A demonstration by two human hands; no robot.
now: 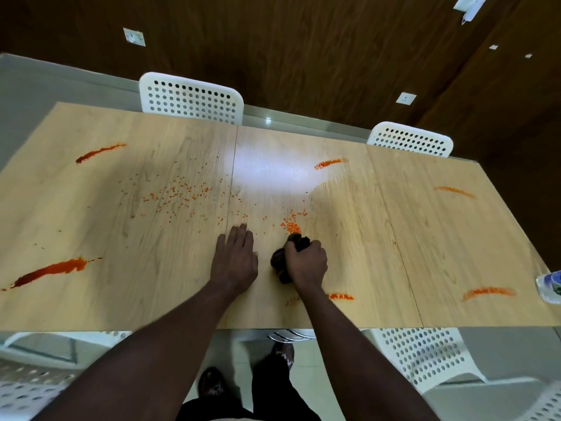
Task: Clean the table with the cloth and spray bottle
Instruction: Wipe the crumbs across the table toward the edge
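Note:
A light wooden table [394, 238] carries several red-orange smears and scattered orange crumbs [176, 192]. My right hand [306, 262] grips a bunched dark cloth [280, 262] pressed on the tabletop near the front middle, just behind a small heap of crumbs [291, 227]. My left hand [235, 259] lies flat on the table beside it, fingers straight. A clear bottle [551, 285] shows partly at the right edge of the table, cut off by the frame.
Long red smears sit at the left front [51, 271], left back [97, 152], back middle [329, 163] and right side [487, 292]. White perforated chairs stand at the far side [191, 98] and near side [422, 354]. A dark wood wall is behind.

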